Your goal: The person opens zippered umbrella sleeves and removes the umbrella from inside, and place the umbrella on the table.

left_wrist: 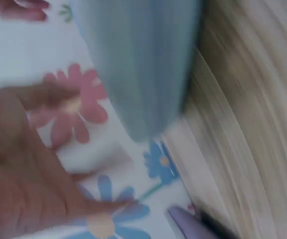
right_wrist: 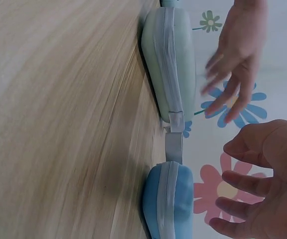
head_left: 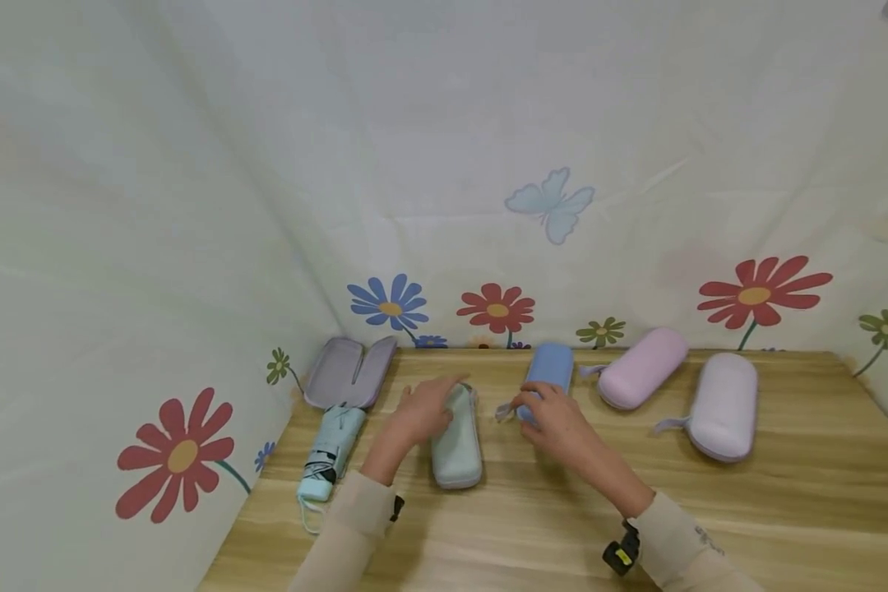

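A pale green zip case [head_left: 456,452] lies lengthwise near the middle of the wooden table. Over its left side hovers my left hand [head_left: 425,407], fingers spread; the left wrist view shows the hand [left_wrist: 19,169] apart from the case [left_wrist: 138,64]. To the right is a blue zip case [head_left: 551,366] with a grey pull strap [head_left: 503,411]. My right hand [head_left: 558,419] is above its near end, partly hiding it. In the right wrist view that hand [right_wrist: 268,174] has loosely bent fingers and a gap separates it from the blue case [right_wrist: 178,194].
A pink case [head_left: 644,368] and a pale lilac case [head_left: 725,407] lie on the right. At the left are an opened grey-purple case [head_left: 340,370] and a folded light-blue umbrella [head_left: 333,448]. A flower-printed curtain [head_left: 444,205] borders the table [head_left: 533,534].
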Available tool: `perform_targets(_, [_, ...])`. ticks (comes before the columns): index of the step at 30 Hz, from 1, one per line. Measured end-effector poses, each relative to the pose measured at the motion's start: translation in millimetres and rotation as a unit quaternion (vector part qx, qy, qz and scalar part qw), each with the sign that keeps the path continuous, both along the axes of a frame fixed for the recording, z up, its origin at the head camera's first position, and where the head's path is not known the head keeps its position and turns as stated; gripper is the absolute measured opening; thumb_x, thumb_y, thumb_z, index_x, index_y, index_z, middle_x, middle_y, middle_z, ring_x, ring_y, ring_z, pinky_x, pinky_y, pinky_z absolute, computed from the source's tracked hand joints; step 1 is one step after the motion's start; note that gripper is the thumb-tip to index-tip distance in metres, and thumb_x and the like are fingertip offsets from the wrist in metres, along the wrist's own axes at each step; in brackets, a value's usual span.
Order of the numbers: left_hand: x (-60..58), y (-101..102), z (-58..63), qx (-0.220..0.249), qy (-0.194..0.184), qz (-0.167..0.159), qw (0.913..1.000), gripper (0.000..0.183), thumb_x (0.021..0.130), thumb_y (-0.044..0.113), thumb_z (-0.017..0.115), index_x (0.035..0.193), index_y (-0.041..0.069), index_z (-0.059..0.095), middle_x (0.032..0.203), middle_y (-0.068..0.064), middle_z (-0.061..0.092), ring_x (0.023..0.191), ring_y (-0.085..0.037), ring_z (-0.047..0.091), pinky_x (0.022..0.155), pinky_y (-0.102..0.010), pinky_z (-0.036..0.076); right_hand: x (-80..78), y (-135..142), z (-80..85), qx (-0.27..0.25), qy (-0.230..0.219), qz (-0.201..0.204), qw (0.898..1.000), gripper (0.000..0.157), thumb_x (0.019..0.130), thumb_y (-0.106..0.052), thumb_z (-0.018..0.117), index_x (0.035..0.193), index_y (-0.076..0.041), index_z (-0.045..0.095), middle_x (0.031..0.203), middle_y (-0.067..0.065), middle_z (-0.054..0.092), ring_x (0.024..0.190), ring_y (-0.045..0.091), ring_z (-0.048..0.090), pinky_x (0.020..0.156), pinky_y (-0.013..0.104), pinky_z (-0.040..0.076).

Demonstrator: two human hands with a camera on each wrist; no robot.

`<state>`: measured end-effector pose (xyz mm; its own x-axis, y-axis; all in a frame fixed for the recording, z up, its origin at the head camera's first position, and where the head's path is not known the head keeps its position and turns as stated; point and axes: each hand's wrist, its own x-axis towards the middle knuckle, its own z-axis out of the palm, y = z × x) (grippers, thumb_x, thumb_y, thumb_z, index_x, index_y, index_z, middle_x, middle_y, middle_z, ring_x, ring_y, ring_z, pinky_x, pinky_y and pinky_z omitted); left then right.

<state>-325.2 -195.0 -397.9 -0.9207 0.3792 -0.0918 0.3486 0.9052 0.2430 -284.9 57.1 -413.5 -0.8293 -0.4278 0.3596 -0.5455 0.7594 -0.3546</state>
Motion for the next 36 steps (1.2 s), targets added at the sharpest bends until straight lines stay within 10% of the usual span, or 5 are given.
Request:
perform_targets(5, [17.3,30.1,-1.1,0.039,-0.025,0.198,0.9791,0.078,0.104,0.051,0.050,0.160,0.003,0.025,0.154,-0.029,0.037,0.131,-0.056,0.043,0.103,-0.070,0.036,-0.9,1.0,2.1,-0.001,0.012,0.002,1.000,0.022,0.088,-0.008,0.077,0.110,-0.008,0.073,0.128,0.020,0.063,0.115,0.044,0.058,0.088,0.060,0.052])
perform_targets(14, [17.0,58.3,-22.6,-0.031,-0.014,0.211,0.9768,0.082,0.107,0.053,0.038,0.159,-0.007,0.017,0.159,-0.037,0.020,0.129,-0.054,0.046,0.097,-0.068,0.043,1.3,-0.5,1.5,0.002,0.009,0.017,1.000,0.020,0.090,-0.006,0.074,0.109,-0.008,0.073,0.128,0.020,0.063,0.116,0.043,0.058,0.093,0.059,0.050])
perform_targets(20, [11.4,49.1,-29.2,-0.048,-0.021,0.156,0.9863,0.077,0.107,0.041,0.049,0.160,-0.005,0.015,0.160,-0.036,0.018,0.136,-0.055,0.038,0.104,-0.065,0.040,2.0,-1.2,1.6,0.009,0.006,0.025,1.000,0.020,0.090,-0.007,0.074,0.110,-0.007,0.073,0.128,0.021,0.063,0.118,0.040,0.059,0.098,0.057,0.048])
perform_targets(27, [9.5,20.8,-23.2,-0.065,-0.033,-0.011,0.9972,0.071,0.108,0.036,0.049,0.163,0.005,0.016,0.165,-0.025,0.018,0.145,-0.049,0.030,0.114,-0.061,0.029,2.0,-1.6,0.1,0.006,0.001,0.029,1.000,0.019,0.090,-0.006,0.075,0.109,-0.007,0.073,0.128,0.021,0.063,0.118,0.042,0.058,0.097,0.059,0.048])
perform_targets(36, [2.1,-2.5,-31.0,0.025,-0.025,-0.175,0.9840,0.073,0.099,0.031,0.067,0.161,0.016,0.031,0.162,-0.006,0.035,0.147,-0.027,0.036,0.117,-0.052,0.031,1.1,-19.9,-24.2,0.042,0.032,0.017,0.998,0.006,0.091,-0.007,0.074,0.093,-0.009,0.080,0.122,0.016,0.064,0.120,0.046,0.054,0.092,0.060,0.050])
